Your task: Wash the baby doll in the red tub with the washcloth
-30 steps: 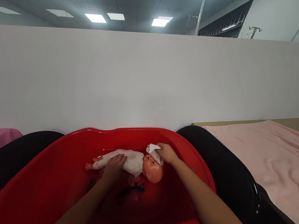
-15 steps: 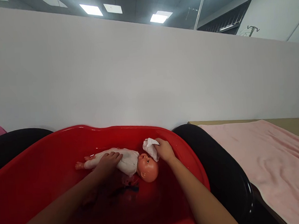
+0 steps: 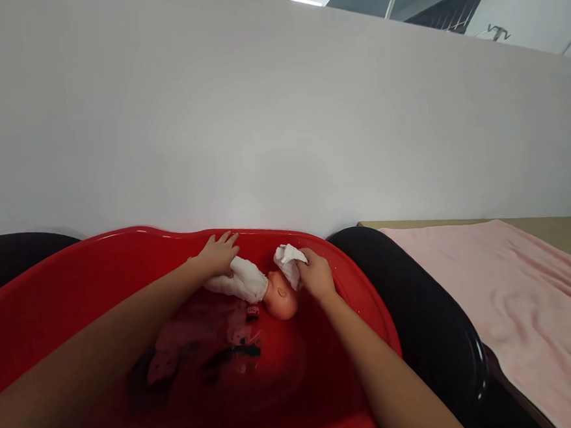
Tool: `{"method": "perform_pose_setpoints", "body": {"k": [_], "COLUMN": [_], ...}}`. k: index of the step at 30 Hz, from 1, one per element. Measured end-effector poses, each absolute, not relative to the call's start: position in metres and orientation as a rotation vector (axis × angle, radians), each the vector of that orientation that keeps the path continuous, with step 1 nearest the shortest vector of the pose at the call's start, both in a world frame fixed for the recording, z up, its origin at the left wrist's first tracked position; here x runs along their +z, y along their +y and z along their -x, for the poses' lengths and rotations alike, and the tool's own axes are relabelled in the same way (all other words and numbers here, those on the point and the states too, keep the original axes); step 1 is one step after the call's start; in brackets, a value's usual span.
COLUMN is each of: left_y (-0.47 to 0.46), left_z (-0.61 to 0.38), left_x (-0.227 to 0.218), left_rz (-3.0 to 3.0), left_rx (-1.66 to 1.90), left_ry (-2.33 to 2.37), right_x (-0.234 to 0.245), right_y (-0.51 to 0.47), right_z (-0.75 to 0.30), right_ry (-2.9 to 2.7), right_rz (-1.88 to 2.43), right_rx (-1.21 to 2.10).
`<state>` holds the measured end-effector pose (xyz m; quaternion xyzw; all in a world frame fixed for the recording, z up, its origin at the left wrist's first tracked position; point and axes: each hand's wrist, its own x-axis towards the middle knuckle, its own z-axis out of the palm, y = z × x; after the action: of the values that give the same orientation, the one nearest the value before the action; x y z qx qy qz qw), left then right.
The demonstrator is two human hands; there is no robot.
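A baby doll (image 3: 246, 280) in a white suit lies on its side in a red tub (image 3: 121, 246), its head toward the right and its face turned to the far wall. My left hand (image 3: 217, 254) rests over the doll's torso with the fingers spread, covering part of its body; the legs are mostly hidden by my hand and forearm. In my right hand (image 3: 318, 273) a white cloth (image 3: 289, 261) is pinched, held against or just beside the doll's face. Contact there cannot be made out.
Dark water with reflections (image 3: 236, 354) fills the tub's lower part. Black rounded supports (image 3: 409, 309) flank it. On the right a pink blanket (image 3: 526, 301) covers a tan-edged surface. A white partition (image 3: 260, 124) stands close behind.
The doll has rolled from its back onto its side, away from me. My left hand has moved up and to the right with its fingers spreading. The view has tilted down.
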<state>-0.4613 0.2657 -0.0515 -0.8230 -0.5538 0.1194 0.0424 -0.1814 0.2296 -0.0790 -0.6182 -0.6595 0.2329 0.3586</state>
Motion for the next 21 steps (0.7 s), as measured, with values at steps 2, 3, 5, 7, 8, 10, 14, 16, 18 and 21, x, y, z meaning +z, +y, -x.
{"method": "perform_pose_setpoints", "body": {"k": [2,3,5,7,8,10,14,16,18,21], "left_y": [0.274,0.277,0.283,0.287,0.289,0.292,0.296,0.299,0.302,0.305], "left_z": [0.458,0.456,0.453,0.45,0.449,0.449,0.454,0.458,0.461,0.463], "left_x": [-0.048,-0.047,-0.045,-0.044,-0.043,-0.044,-0.049,-0.053,-0.057,-0.061], "left_rz": [2.503,2.493,2.479,2.473,2.476,2.493,2.519,2.532,2.554,2.6], "left_rx": [0.443,0.483,0.531,0.562,0.574,0.585,0.533,0.497,0.468,0.432], "left_ry": [-1.753,-1.78,-1.814,-1.834,-1.84,-1.846,-1.824,-1.801,-1.784,-1.786], "right_x": [-0.079,-0.079,-0.08,-0.081,-0.082,-0.083,-0.081,-0.077,-0.074,-0.077], "right_y": [0.23,0.23,0.231,0.233,0.234,0.234,0.226,0.22,0.213,0.204], "right_z": [0.181,0.18,0.179,0.178,0.177,0.176,0.175,0.176,0.18,0.189], "right_ry": [-1.699,-1.698,-1.697,-1.702,-1.705,-1.708,-1.727,-1.759,-1.843,-2.074], "right_rz": [1.601,1.602,1.602,1.604,1.601,1.586,1.46,1.365,1.295,1.236], "right_rx": [0.612,0.614,0.61,0.589,0.576,0.558,0.449,0.331,0.206,0.052]}}
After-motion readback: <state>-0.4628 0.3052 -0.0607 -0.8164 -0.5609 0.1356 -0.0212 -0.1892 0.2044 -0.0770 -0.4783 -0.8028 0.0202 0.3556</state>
